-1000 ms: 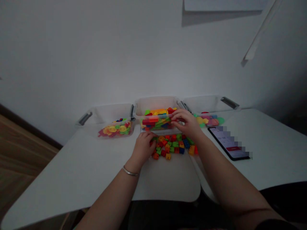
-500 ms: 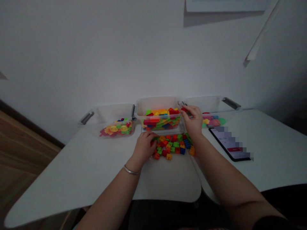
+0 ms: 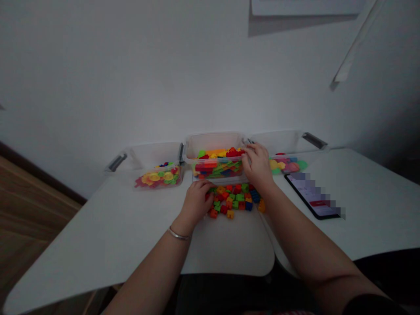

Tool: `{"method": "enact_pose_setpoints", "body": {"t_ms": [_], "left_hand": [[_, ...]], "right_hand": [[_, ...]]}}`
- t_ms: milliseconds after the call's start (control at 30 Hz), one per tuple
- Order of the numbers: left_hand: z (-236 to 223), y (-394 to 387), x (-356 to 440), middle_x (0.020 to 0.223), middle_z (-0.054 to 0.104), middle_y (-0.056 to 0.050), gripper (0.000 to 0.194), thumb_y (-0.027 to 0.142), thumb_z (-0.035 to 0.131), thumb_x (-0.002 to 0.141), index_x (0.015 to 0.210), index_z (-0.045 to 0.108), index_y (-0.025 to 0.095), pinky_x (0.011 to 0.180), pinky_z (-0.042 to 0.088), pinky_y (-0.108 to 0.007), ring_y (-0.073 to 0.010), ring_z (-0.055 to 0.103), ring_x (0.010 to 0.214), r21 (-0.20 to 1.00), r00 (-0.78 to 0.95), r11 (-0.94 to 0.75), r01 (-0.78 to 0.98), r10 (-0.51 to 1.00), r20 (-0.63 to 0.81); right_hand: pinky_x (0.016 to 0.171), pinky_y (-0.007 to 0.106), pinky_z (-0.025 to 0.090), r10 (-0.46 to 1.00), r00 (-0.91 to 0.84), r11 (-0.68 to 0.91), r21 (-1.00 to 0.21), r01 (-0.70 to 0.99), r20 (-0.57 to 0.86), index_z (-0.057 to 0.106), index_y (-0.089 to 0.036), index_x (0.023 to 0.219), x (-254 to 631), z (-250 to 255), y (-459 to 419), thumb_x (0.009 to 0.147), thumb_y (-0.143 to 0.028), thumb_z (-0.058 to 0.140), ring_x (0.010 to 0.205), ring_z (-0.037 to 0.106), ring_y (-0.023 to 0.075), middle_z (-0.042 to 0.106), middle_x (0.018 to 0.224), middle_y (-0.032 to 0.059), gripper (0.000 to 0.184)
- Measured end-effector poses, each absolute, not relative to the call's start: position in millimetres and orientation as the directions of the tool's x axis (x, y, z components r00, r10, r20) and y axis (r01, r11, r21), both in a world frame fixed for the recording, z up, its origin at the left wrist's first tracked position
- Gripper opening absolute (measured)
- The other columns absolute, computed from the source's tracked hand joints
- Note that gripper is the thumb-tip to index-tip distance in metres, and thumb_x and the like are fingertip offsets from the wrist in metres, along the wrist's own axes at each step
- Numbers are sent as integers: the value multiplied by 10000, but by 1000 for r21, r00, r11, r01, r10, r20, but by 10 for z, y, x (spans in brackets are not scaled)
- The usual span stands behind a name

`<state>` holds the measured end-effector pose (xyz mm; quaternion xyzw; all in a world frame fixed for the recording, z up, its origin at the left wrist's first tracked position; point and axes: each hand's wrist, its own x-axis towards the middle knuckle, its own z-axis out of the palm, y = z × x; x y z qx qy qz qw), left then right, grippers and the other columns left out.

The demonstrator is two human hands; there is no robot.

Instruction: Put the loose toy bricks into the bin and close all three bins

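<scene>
**Loose pile:** small multicoloured plastic building bricks [image 3: 231, 200], red, orange, green, blue and yellow, lying on the counter just in front of the middle box.
**Left hand [image 3: 197, 201]:** fingers curled narrow, resting on the pile's left edge; any brick held cannot be told. A thin silver bangle [image 3: 179, 234] sits on the wrist.
**Right hand [image 3: 257, 165]:** fingers bunched narrow at the right end of the middle box, above its contents; any brick held cannot be told.
**Middle box:** clear plastic storage box [image 3: 213, 141], packed with more coloured bricks [image 3: 218, 165].
**Left box:** clear plastic storage box [image 3: 154, 155] holding flat red, yellow and green plastic pieces [image 3: 159, 178].
**Right box:** clear plastic storage box [image 3: 278, 142] holding flat pink, yellow and green plastic pieces [image 3: 288, 165].
**Right of boxes:** black smartphone [image 3: 311, 197], screen lit, partly pixelated.
**Surface:** white rounded counter [image 3: 98, 232], beside a wooden floor [image 3: 29, 218].
</scene>
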<state>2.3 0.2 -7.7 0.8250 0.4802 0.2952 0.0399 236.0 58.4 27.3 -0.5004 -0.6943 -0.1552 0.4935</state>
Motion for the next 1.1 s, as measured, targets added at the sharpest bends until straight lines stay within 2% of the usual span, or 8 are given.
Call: {"method": "enact_pose_setpoints", "body": {"t_ms": [167, 333, 467, 633, 733, 833, 967, 1100], "left_hand": [[-89, 1, 26, 1093, 681, -88, 274, 131, 568, 819, 1053, 700, 184, 967, 482, -458, -258, 588, 1037, 347, 362, -532, 772, 817, 448], [-97, -9, 30, 1134, 682, -91, 308, 145, 576, 819, 1099, 695, 189, 983, 470, -467, -268, 583, 1065, 317, 363, -519, 794, 823, 438], [-79, -28, 41, 1135, 697, -81, 318, 177, 602, 814, 1114, 698, 218, 959, 466, -493, -300, 583, 1073, 272, 326, -462, 844, 845, 424], [-57, -39, 50, 1113, 706, -89, 326, 186, 599, 818, 1128, 693, 221, 950, 463, -496, -307, 589, 1071, 260, 304, -420, 869, 869, 390], [-54, -34, 44, 1143, 695, -105, 363, 163, 585, 808, 1156, 685, 190, 949, 459, -505, -324, 577, 1094, 251, 277, -391, 885, 877, 391], [-58, -29, 32, 1140, 693, -105, 355, 174, 591, 806, 1145, 695, 180, 947, 452, -510, -335, 571, 1085, 235, 247, -360, 903, 881, 403], [-64, -25, 19, 1053, 713, -93, 304, 189, 617, 804, 1089, 718, 213, 918, 460, -488, -321, 586, 1030, 212, 235, -346, 914, 877, 418], [-59, -14, 7, 1018, 722, -84, 258, 196, 628, 817, 1056, 720, 226, 900, 466, -469, -306, 602, 1000, 217, 236, -352, 910, 874, 425]], "right_hand": [[1065, 489, 396, 571, -46, 478, -285, 831, 820, 656, -137, 1155, 2391, 236, 571, 922, -316, 449, 1212, 512, 296, 606, 1245, 180, 358], [1100, 537, 347, 565, -101, 524, -262, 811, 819, 602, -200, 1242, 2389, 219, 557, 906, -331, 474, 1307, 454, 303, 571, 1356, 131, 383], [1092, 571, 347, 573, -96, 532, -281, 799, 814, 538, -193, 1307, 2380, 227, 545, 858, -307, 511, 1317, 448, 318, 562, 1370, 138, 463], [1066, 556, 380, 488, -55, 570, -270, 776, 871, 513, -195, 1310, 2333, 304, 443, 827, -281, 506, 1258, 499, 306, 596, 1302, 137, 491], [1008, 524, 424, 426, -39, 603, -252, 757, 904, 555, -209, 1235, 2280, 386, 323, 845, -251, 480, 1163, 560, 284, 643, 1204, 122, 400], [935, 460, 463, 421, -138, 697, -223, 681, 897, 622, -216, 1076, 2214, 437, 213, 875, -205, 457, 1022, 615, 244, 695, 1037, 86, 260], [869, 370, 489, 527, -387, 784, -258, 564, 757, 659, -216, 947, 2100, 398, 145, 905, -184, 453, 940, 629, 201, 704, 953, 61, 212], [886, 361, 477, 676, -564, 724, -284, 629, 475, 663, -192, 1012, 1989, 287, 143, 885, -197, 545, 1023, 608, 219, 694, 1040, 85, 174]]}}
